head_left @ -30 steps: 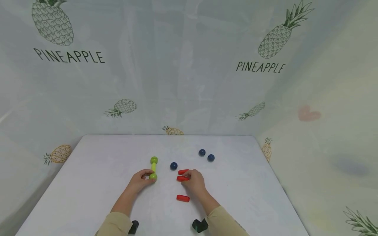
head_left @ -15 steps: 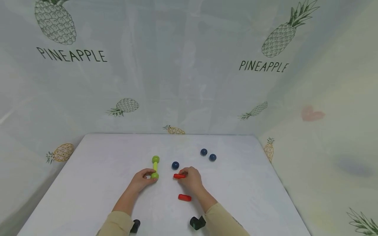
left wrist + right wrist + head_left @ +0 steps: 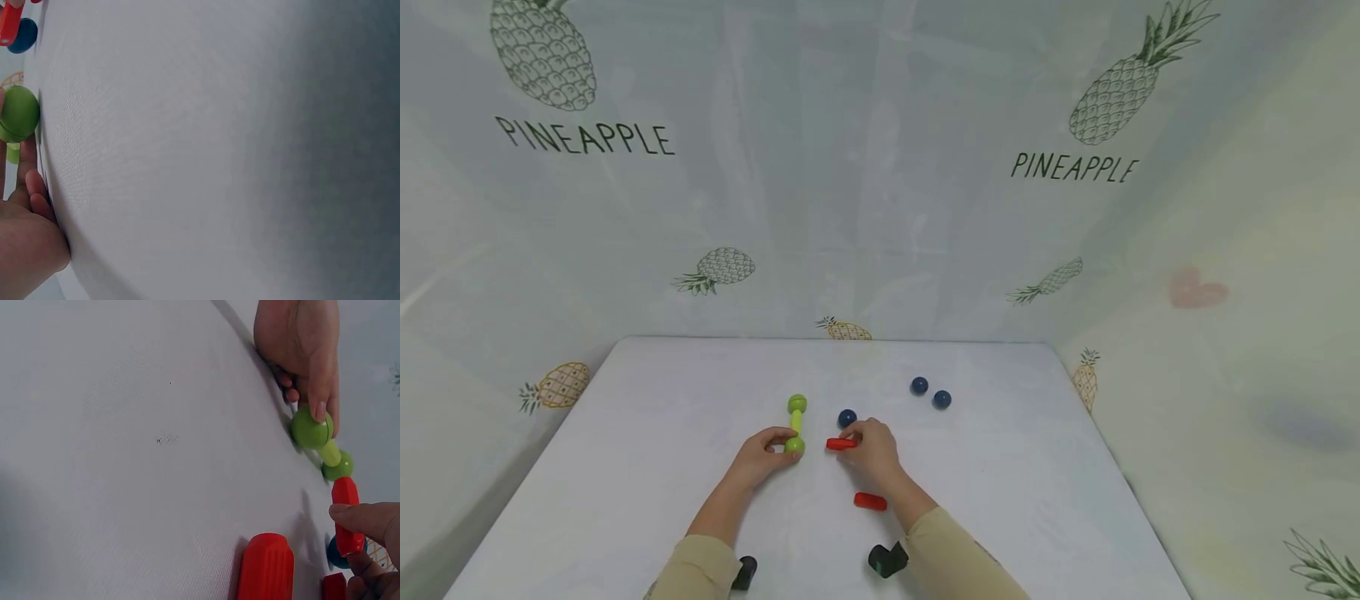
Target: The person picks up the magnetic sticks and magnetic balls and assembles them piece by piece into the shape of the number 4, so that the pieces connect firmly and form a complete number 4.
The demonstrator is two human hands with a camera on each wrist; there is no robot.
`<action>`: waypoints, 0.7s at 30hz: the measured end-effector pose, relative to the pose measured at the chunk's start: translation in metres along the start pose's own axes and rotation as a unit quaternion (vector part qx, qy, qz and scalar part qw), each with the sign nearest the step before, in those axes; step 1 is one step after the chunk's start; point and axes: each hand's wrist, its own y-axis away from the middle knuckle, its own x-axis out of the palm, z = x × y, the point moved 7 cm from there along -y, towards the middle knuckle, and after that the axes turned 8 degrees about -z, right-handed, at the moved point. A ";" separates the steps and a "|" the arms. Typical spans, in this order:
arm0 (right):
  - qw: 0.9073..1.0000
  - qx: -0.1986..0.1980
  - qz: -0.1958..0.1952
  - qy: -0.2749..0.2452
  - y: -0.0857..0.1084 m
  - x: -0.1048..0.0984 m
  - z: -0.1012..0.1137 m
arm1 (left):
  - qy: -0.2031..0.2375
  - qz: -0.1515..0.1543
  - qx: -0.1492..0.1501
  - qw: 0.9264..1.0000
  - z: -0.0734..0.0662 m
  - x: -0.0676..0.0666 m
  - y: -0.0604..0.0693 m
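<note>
My left hand [image 3: 756,461] pinches the near ball of a green dumbbell-shaped piece [image 3: 796,423], two balls joined by a paler bar, lying on the white table. In the right wrist view the thumb rests on that green ball [image 3: 311,429]. My right hand [image 3: 876,451] pinches a short red stick [image 3: 837,444] between thumb and fingers, its free end pointing left at the green piece, with a gap between. A blue ball [image 3: 847,417] sits just behind the red stick. Another red stick [image 3: 334,586] lies by the right hand, hidden in the head view.
One more red stick [image 3: 870,501] lies nearer the front. Two blue balls [image 3: 920,385] are at the back right. Black wrist devices [image 3: 887,560] show beside the sleeves. A pineapple-print cloth [image 3: 850,208] hangs behind the white table [image 3: 685,392].
My right hand has moved left with the red stick, closer to the green piece. The left hand keeps its hold in place. The head view has shifted slightly.
</note>
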 end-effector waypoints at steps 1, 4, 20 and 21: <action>1.000 0.000 -0.001 -0.001 0.000 0.001 0.001 | 0.000 0.000 0.001 1.000 0.000 0.000 0.000; 1.000 -0.002 -0.002 0.004 -0.001 0.004 0.004 | -0.001 0.001 -0.001 1.000 0.000 0.000 0.000; 0.997 -0.046 -0.027 0.053 -0.004 0.015 0.015 | -0.002 0.002 0.015 1.000 -0.002 0.000 0.001; 0.997 -0.049 -0.029 0.057 -0.004 0.015 0.016 | -0.001 0.002 0.015 1.000 -0.002 0.000 0.001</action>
